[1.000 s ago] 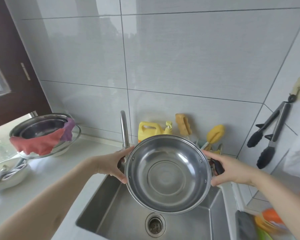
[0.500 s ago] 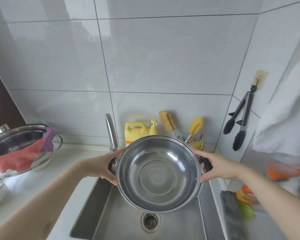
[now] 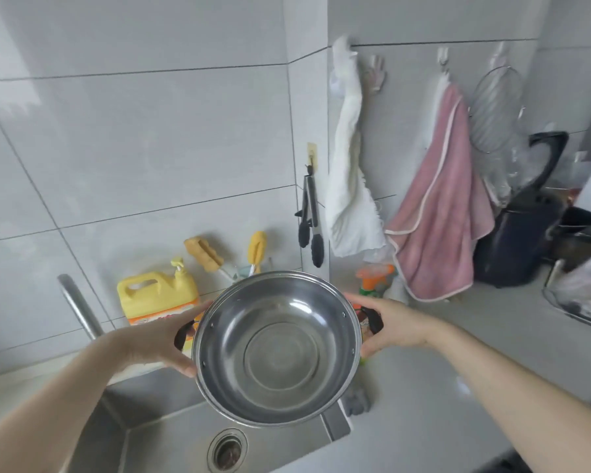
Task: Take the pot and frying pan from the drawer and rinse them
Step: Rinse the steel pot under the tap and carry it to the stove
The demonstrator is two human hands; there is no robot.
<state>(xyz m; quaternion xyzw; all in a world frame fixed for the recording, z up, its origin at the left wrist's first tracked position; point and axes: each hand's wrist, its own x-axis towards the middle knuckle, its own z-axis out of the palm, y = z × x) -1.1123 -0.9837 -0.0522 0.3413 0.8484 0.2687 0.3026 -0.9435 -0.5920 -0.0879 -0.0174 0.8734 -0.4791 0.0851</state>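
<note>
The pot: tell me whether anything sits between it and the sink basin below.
Nothing visible does. The pot hangs tilted over the sink, left hand and right hand each closed on a side handle. The basin under it shows only the drain; the faucet stands off to the left.

pot (image 3: 276, 349) silver | detergent jug (image 3: 157, 295) yellow | hanging towel (image 3: 440, 213) pink
</note>
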